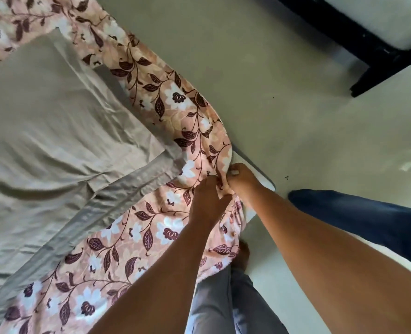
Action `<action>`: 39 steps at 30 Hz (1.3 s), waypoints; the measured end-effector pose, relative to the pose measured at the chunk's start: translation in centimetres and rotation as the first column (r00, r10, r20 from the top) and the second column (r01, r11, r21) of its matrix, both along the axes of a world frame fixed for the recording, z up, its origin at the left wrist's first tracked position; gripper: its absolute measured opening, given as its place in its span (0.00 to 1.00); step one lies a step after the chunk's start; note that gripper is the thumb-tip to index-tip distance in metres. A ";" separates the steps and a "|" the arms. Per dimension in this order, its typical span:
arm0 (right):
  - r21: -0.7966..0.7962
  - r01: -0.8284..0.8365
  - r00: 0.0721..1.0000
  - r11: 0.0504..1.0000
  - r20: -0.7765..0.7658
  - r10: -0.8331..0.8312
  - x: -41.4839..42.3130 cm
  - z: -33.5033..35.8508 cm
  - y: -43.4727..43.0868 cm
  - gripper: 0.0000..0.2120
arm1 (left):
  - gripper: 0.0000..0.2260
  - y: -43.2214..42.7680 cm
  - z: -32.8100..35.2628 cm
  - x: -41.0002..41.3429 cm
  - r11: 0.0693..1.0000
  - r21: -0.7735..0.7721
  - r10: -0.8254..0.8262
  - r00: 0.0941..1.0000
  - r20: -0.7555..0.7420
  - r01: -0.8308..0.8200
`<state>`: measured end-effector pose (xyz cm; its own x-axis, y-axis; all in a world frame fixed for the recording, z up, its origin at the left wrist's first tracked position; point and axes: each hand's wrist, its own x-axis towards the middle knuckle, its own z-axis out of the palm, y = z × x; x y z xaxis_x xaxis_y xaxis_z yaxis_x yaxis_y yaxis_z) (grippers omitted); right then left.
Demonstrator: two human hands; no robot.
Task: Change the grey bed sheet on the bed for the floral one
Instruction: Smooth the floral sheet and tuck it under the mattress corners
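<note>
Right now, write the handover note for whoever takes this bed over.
Left hand: pinches the floral sheet at the bed's near corner.
Right hand: grips the same bunched edge, beside the white mattress corner.
Grey sheet: lies rumpled on top of the floral one.
Done: floral sheet spread over the bed.
Left: fit this corner, then take the grey sheet away.

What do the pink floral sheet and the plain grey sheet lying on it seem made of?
Pink floral bed sheet: soft matte cloth, perhaps brushed or fleecy; its hanging edge looks fuzzy. Plain grey bed sheet: thin woven cloth, maybe cotton or a blend; faint sheen along the hem, fine sharp creases.
</note>
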<state>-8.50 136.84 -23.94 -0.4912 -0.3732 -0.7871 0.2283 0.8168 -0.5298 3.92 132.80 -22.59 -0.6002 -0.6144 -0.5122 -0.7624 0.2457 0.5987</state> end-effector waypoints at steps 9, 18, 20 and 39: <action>-0.098 0.019 0.985 0.995 0.175 -0.001 -1.2 -0.4 -2.0 0.14 | 0.08 -1.4 2.4 -0.7 0.995 0.077 -0.066 0.998 -0.024 0.068; 0.121 0.250 0.904 0.961 -0.383 -0.187 -8.6 -0.7 7.0 0.12 | 0.11 0.3 2.3 -5.7 0.959 0.173 -0.224 0.974 -0.035 0.227; 0.121 0.253 0.887 0.960 -0.426 -0.180 -10.4 -0.6 9.2 0.15 | 0.11 1.5 2.1 -6.4 0.956 0.161 -0.246 0.969 -0.023 0.247; 0.250 0.069 0.916 0.966 -0.399 0.038 -5.2 -3.0 3.4 0.07 | 0.22 1.8 -1.8 -3.9 0.954 -0.292 0.003 0.977 0.212 0.060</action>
